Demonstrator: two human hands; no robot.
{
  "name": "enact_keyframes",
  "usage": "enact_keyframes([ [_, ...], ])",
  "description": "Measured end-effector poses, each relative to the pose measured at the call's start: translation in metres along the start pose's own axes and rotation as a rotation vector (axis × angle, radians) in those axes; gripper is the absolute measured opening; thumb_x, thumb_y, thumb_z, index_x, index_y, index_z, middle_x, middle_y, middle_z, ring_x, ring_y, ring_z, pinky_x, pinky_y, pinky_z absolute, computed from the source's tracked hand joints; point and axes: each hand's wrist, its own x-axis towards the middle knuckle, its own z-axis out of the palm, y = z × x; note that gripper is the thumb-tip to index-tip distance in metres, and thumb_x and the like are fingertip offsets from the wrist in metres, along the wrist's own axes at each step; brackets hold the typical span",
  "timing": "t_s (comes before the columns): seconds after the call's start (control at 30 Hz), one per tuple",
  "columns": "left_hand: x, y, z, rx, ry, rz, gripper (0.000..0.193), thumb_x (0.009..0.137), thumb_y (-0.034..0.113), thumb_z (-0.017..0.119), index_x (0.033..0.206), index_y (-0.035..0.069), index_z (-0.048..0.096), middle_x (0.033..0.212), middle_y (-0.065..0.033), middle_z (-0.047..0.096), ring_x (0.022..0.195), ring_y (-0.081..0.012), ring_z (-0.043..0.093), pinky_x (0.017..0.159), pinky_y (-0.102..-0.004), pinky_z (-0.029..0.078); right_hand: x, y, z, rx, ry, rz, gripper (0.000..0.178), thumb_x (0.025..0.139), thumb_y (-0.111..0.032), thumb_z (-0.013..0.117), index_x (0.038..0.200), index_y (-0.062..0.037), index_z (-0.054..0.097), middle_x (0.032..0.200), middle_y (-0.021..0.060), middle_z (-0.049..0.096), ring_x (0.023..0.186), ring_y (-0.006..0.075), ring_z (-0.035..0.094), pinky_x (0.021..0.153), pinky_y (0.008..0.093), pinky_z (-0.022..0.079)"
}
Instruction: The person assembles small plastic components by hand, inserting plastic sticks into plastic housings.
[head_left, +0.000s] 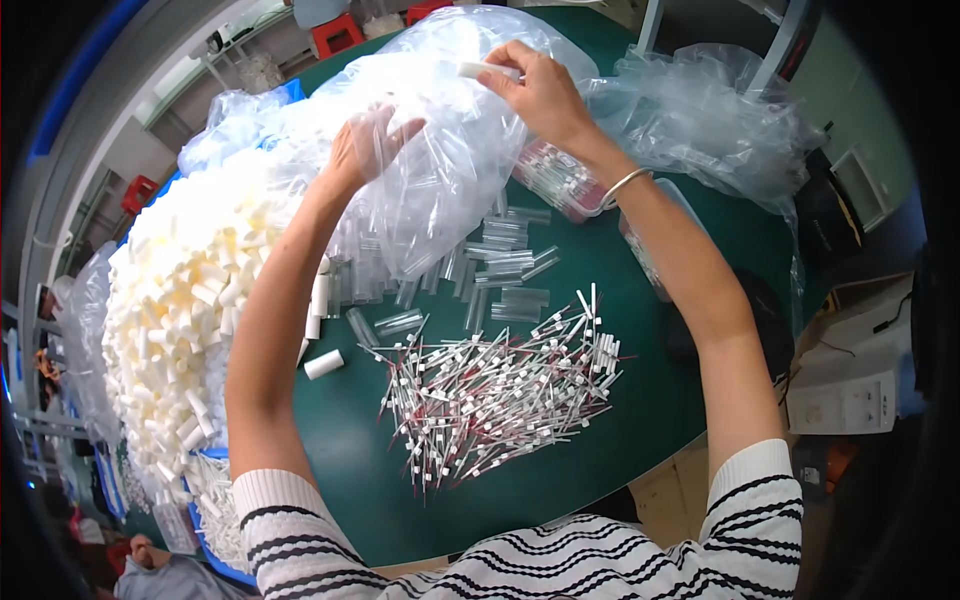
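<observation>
My right hand (545, 95) is raised at the far side of the table, pinching a short white cylinder (488, 71) between thumb and fingers. Beneath it bulges a large clear plastic bag (440, 150). My left hand (368, 145) is at the bag's near left side, fingers apart, with the film partly covering the fingertips. Clear tubes (500, 255) lie loose below the bag, some under its edge. Closer to me is a pile of thin sticks with white ends and reddish strands (500, 390). A single white cylinder (323, 364) rests left of that pile.
A big heap of white cylinders (180, 310) fills the left side, above a blue tray (225, 560) of small white pieces. A clear box of packed parts (560, 180) sits under my right forearm. More crumpled plastic (700, 120) lies at the far right. Another person's hand (145, 552) shows lower left.
</observation>
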Motion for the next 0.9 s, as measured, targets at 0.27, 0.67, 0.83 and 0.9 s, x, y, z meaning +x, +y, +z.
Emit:
enact_keyframes([
  [0.27,0.05,0.008,0.062,-0.311,-0.061,-0.032,0.049,0.088,0.042,0.063,0.125,0.011,0.058,0.109,-0.022,0.064,0.095,-0.0346,0.064,0.083,-0.0411,0.051,-0.011,0.051,-0.011,0.203,-0.148,0.112,0.025,0.089,-0.021,0.067,0.101,0.0006,0.063,0.088,0.0039,0.067,0.081,0.0092,0.06,0.072,0.0238,0.046],
  [0.67,0.01,-0.005,0.011,-0.199,-0.326,-0.08,0.045,0.086,0.041,0.065,0.114,0.007,0.063,0.11,-0.0202,0.064,0.093,-0.0317,0.065,0.079,-0.039,0.052,-0.033,-0.018,-0.042,0.323,-0.286,0.161,0.026,0.093,-0.026,0.063,0.105,-0.003,0.061,0.095,0.0044,0.069,0.086,0.01,0.064,0.076,0.0232,0.048],
  [0.83,0.001,0.001,-0.018,-0.146,-0.435,-0.081,0.044,0.085,0.041,0.066,0.109,0.005,0.065,0.11,-0.0194,0.064,0.092,-0.0305,0.065,0.078,-0.0382,0.052,-0.079,-0.051,-0.059,0.296,-0.333,0.081,0.025,0.088,-0.024,0.067,0.099,-0.0022,0.062,0.081,0.002,0.063,0.072,0.0097,0.053,0.068,0.0274,0.044],
  [0.9,-0.129,0.013,-0.081,-0.176,-0.474,-0.028,0.043,0.084,0.041,0.066,0.107,0.004,0.066,0.111,-0.0191,0.064,0.091,-0.03,0.065,0.077,-0.0379,0.052,-0.11,-0.057,-0.093,0.171,-0.375,0.2,0.025,0.087,-0.026,0.066,0.099,-0.0041,0.062,0.078,0.0051,0.063,0.071,0.0131,0.056,0.068,0.0294,0.045],
])
